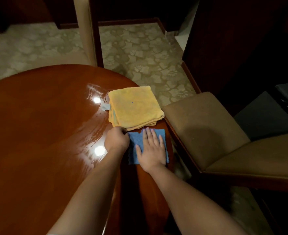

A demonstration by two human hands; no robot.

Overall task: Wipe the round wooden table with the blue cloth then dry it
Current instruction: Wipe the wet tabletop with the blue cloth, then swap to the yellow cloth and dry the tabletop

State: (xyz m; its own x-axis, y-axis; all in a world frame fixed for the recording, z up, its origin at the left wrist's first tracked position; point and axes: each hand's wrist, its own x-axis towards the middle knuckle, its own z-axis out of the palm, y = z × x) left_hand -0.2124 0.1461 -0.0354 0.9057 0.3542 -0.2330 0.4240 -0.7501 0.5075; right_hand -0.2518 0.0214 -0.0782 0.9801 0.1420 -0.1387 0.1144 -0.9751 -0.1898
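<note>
The round wooden table (38, 133) fills the left of the view, glossy, with wet streaks near its middle right. A folded blue cloth (134, 141) lies flat near the table's right edge. My right hand (152, 148) rests flat on top of it with straight, spread fingers. My left hand (117, 139) sits at the cloth's left edge with curled fingers, pinching its upper left corner. Just beyond the blue cloth lies a folded yellow towel (134, 107), with a small grey tag at its left side.
A brown upholstered chair (204, 128) stands close against the table's right edge. Patterned carpet (139, 53) covers the floor beyond. A wooden post (87, 31) rises behind the table, and dark furniture (241, 39) stands at the right.
</note>
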